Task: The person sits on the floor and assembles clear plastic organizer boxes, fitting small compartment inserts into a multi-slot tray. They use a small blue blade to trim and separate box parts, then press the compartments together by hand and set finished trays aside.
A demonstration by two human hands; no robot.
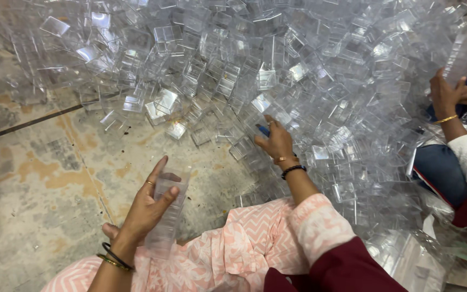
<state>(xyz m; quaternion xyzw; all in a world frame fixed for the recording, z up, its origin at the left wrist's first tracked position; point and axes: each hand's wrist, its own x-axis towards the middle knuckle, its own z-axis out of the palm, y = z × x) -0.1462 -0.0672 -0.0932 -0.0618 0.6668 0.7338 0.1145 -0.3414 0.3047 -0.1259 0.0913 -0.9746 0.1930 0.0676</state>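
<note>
The stack of clear boxes (pixel 167 208) stands in the lower middle of the frame, a tall nested column of transparent plastic cups held nearly upright over the person's lap. The left hand (pixel 148 203) is wrapped around it about midway up, thumb on one side, fingers on the other, forefinger raised along the top. The column already has several pieces in it, so some stacking looks done, though how many pieces it counts cannot be made out through the clear plastic.

The right hand (pixel 277 143), at the centre of the frame, reaches into the edge of the heap of loose clear boxes (pixel 277 59). Its fingers curl down among the pieces and seem to close on one, but the transparent plastic hides whether anything is truly gripped.

That heap fills the whole upper half and right side of the frame, far larger than the stack in hand; judging by this, most of the pieces remain unstacked.

The stained stone floor (pixel 39 178) shows at the left and lower left. At the right edge, another person's hand (pixel 447 97) holds a second column of clear boxes (pixel 463 51) rising toward the upper right corner.
</note>
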